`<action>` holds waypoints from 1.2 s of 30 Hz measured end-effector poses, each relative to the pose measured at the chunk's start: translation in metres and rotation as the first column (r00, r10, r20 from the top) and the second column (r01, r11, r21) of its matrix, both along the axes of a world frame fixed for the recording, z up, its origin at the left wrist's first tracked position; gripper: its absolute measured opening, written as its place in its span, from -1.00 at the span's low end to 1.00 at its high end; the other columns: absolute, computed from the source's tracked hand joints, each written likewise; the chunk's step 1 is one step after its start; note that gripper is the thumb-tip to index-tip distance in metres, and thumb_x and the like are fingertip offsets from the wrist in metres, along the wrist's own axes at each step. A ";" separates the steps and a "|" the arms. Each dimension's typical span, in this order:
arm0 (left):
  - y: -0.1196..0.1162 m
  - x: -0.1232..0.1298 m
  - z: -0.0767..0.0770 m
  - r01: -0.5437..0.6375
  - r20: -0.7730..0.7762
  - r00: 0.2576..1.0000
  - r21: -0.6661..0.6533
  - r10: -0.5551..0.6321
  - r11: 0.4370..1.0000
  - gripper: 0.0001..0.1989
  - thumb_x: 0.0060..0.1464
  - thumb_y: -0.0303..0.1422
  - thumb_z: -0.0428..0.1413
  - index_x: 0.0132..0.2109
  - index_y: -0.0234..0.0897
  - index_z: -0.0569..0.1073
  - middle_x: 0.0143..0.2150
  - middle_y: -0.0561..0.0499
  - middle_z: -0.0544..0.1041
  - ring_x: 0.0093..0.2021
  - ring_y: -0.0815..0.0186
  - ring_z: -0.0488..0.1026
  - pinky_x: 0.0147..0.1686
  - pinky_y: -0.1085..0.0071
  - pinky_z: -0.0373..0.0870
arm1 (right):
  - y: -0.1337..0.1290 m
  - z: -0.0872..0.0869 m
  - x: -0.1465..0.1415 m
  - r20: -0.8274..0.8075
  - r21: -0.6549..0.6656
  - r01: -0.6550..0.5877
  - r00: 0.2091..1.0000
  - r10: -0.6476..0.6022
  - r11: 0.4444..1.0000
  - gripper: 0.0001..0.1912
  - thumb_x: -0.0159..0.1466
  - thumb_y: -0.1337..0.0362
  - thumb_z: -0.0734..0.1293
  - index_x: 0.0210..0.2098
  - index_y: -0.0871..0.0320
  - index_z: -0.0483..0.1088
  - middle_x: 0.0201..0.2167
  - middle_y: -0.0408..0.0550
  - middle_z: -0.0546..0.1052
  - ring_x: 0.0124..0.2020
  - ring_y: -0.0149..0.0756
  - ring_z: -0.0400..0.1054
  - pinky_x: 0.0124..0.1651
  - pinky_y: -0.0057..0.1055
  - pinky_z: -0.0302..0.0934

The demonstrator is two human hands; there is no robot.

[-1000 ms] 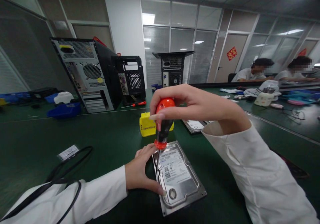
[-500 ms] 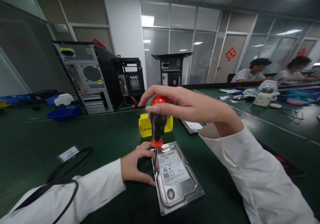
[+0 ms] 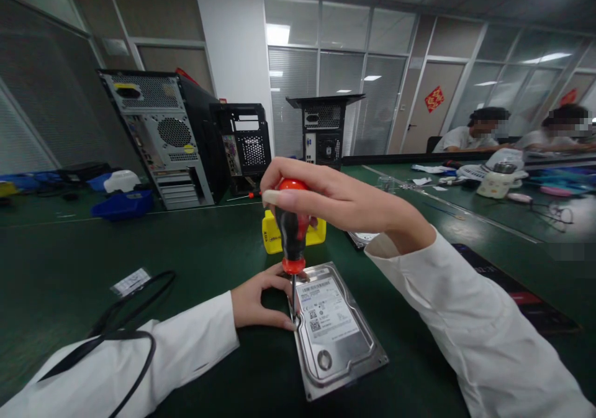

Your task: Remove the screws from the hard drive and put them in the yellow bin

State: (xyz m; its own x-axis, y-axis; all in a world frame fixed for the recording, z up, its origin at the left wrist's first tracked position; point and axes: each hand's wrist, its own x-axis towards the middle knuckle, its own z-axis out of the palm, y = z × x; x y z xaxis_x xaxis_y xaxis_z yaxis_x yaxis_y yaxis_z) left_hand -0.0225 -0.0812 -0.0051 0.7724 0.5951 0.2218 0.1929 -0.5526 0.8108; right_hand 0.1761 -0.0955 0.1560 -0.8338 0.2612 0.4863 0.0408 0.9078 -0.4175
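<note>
A silver hard drive (image 3: 339, 343) with a white label lies flat on the green table. My right hand (image 3: 321, 197) wraps round the red and black handle of a screwdriver (image 3: 293, 231) held nearly upright. Its shaft runs down to the drive's left edge, where the tip meets the cover near a screw spot. My left hand (image 3: 263, 303) grips the left side of the drive, thumb against the edge and fingers by the upper corner, on either side of the shaft. Some of its fingertips are hidden behind the screwdriver.
Behind the screwdriver sits a yellow holder (image 3: 272, 235), with a second hard drive (image 3: 361, 239) partly hidden by my right arm. Computer cases (image 3: 174, 138) stand at the back. A blue bin (image 3: 123, 204) is at the left. A black cable (image 3: 109, 318) crosses my left sleeve. Two people sit far right.
The screwdriver handle has shifted slightly and the shaft stands straighter, with my right hand turned a little. The left hand keeps its hold. The whole view has moved a bit.
</note>
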 end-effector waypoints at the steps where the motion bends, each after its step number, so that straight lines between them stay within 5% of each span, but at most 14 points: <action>1: 0.000 0.000 0.000 0.009 0.011 1.000 -0.005 -0.009 1.000 -0.77 -0.21 -0.29 0.34 -0.34 -0.26 0.55 0.07 -0.07 0.36 0.14 0.06 0.24 0.17 0.17 0.10 | 0.001 0.001 0.002 0.016 -0.052 -0.022 1.000 0.023 0.998 -0.79 0.38 0.25 0.07 -0.15 0.25 0.23 -0.21 -0.08 0.32 -0.26 -0.48 0.24 -0.23 -0.52 0.21; 7: -0.002 -0.001 0.000 0.011 -0.020 1.000 -0.023 -0.011 1.000 -0.69 -0.19 -0.21 0.33 -0.25 -0.21 0.56 0.11 -0.06 0.30 0.17 0.03 0.21 0.20 0.15 0.05 | 0.008 0.003 0.009 0.000 -0.227 -0.166 0.985 0.171 0.960 -0.83 0.35 0.35 0.11 -0.16 0.31 0.26 -0.16 0.00 0.34 -0.12 -0.39 0.29 -0.09 -0.41 0.26; 9: -0.007 -0.001 -0.003 -0.031 -0.053 0.998 -0.026 0.030 0.999 -0.30 -0.33 -0.11 0.37 0.03 -0.15 0.43 0.22 -0.09 0.17 0.25 -0.05 0.06 0.24 0.07 -0.07 | 0.012 0.000 0.007 -0.041 -0.201 -0.165 0.986 0.160 0.966 -0.84 0.32 0.35 0.17 -0.16 0.33 0.28 -0.18 0.00 0.36 -0.13 -0.40 0.31 -0.07 -0.40 0.26; 11: -0.013 0.000 -0.007 -0.079 -0.079 0.994 -0.021 0.077 0.997 0.21 -0.55 0.00 0.39 0.29 -0.16 0.06 0.32 -0.17 -0.04 0.30 -0.13 -0.13 0.25 0.00 -0.23 | 0.014 -0.003 0.003 -0.091 -0.168 -0.160 0.985 0.146 0.973 -0.83 0.28 0.34 0.23 -0.16 0.32 0.30 -0.20 -0.02 0.37 -0.15 -0.42 0.32 -0.10 -0.43 0.26; 14: -0.026 0.007 -0.008 -0.158 -0.141 0.977 0.005 0.157 0.987 0.54 -0.74 0.10 0.35 0.34 -0.21 -0.31 0.34 -0.26 -0.19 0.30 -0.22 -0.26 0.24 -0.08 -0.36 | 0.016 -0.007 -0.004 -0.141 -0.108 -0.139 0.982 0.123 0.984 -0.81 0.24 0.29 0.29 -0.22 0.32 0.31 -0.27 -0.08 0.37 -0.24 -0.47 0.30 -0.19 -0.50 0.25; 24: -0.058 0.026 -0.001 -0.335 -0.239 0.906 0.100 0.350 0.937 0.61 -0.77 0.10 0.35 0.31 -0.21 -0.51 0.34 -0.30 -0.31 0.27 -0.36 -0.29 0.19 -0.21 -0.29 | 0.009 -0.005 -0.003 -0.075 -0.061 -0.013 0.997 0.008 0.998 -0.83 0.33 0.28 0.18 -0.32 0.28 0.25 -0.40 -0.18 0.29 -0.41 -0.59 0.21 -0.35 -0.63 0.15; 36: -0.059 0.026 -0.002 -0.240 -0.196 0.940 0.200 0.278 0.950 0.48 -0.65 -0.01 0.37 0.31 -0.24 -0.39 0.30 -0.31 -0.17 0.24 -0.27 -0.11 0.22 -0.08 -0.19 | 0.010 -0.003 -0.001 -0.059 -0.063 -0.036 0.998 0.032 0.997 -0.81 0.33 0.27 0.19 -0.29 0.32 0.27 -0.39 -0.14 0.30 -0.40 -0.57 0.22 -0.35 -0.61 0.17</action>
State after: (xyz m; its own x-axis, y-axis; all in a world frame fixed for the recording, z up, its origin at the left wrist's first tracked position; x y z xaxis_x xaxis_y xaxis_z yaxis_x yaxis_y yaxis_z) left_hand 0.0040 -0.1397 -0.0075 0.6374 0.7492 0.1802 0.5101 -0.5855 0.6301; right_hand 0.1747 -0.0854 0.1530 -0.8135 0.2651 0.5176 -0.0160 0.8795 -0.4757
